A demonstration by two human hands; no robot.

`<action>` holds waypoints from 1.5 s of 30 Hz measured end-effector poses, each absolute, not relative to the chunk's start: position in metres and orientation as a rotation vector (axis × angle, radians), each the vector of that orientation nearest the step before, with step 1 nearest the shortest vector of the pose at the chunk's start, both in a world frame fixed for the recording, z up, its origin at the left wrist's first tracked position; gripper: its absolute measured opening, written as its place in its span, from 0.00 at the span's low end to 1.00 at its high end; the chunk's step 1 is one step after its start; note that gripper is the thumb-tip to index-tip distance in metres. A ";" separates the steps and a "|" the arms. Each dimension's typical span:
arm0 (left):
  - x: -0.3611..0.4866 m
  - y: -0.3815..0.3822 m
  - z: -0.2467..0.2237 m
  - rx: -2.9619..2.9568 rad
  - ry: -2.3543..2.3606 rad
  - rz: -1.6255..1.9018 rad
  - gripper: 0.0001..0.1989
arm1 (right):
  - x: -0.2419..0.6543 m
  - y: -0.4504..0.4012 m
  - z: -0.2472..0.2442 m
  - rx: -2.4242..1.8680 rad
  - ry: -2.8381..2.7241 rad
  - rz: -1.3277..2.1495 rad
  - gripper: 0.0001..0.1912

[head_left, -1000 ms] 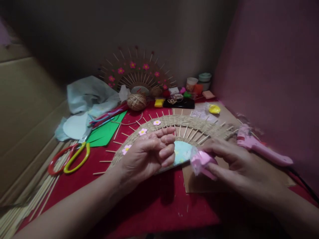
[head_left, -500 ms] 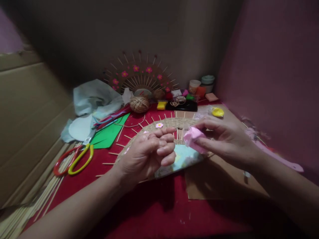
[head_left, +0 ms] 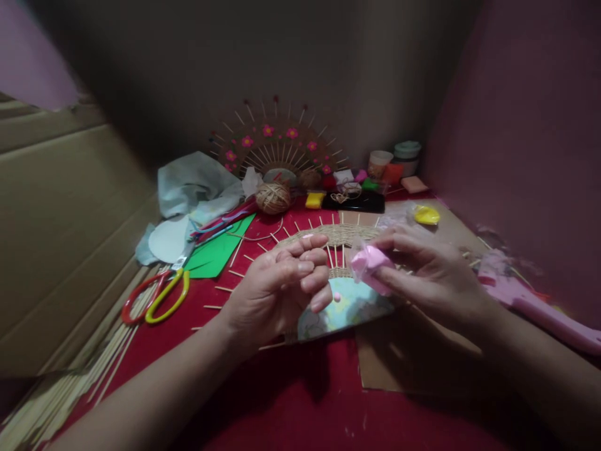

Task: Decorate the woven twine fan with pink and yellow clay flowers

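Observation:
My right hand [head_left: 429, 275] pinches a lump of pink clay [head_left: 370, 266] in clear wrapping between thumb and fingers. Left of it, my left hand [head_left: 286, 282] is raised palm up, its fingers loosely curled and apart, with nothing visible in it. Beneath both hands lies a woven fan [head_left: 345, 235] with thin sticks poking out from its rim. Its base is covered with light blue patterned fabric [head_left: 347, 310], and a small pink ball [head_left: 337, 297] rests on that fabric. My left hand hides the fan's left part.
Scissors [head_left: 166, 297], green sheet [head_left: 218, 254], twine ball [head_left: 273, 197] and long sticks [head_left: 107, 357] are at left. Behind stands a flowered fan [head_left: 282, 134]. A black phone-like object [head_left: 359, 202], yellow clay [head_left: 426, 215], cardboard [head_left: 380, 369] and a pink glue gun [head_left: 539, 310] lie around the right.
The view has shifted, so the background objects appear farther right. The small pink ball on the blue fabric now shows. Both hands keep nearly the same pose.

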State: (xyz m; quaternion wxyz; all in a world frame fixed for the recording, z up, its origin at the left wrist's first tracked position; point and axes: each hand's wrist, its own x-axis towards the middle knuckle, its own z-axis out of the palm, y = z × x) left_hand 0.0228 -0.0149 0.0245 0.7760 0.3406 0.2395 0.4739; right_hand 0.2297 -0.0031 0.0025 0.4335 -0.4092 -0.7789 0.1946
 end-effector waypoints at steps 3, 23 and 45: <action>0.024 -0.015 0.022 0.756 0.514 1.025 0.17 | 0.231 -0.004 -0.001 -1.001 -1.946 0.458 0.05; 0.022 -0.015 0.014 0.827 0.452 1.053 0.17 | 0.233 -0.006 -0.003 -0.937 -1.994 0.376 0.05; 0.024 -0.016 0.013 0.887 0.487 1.027 0.17 | 0.234 -0.005 -0.005 -0.811 -2.069 0.385 0.06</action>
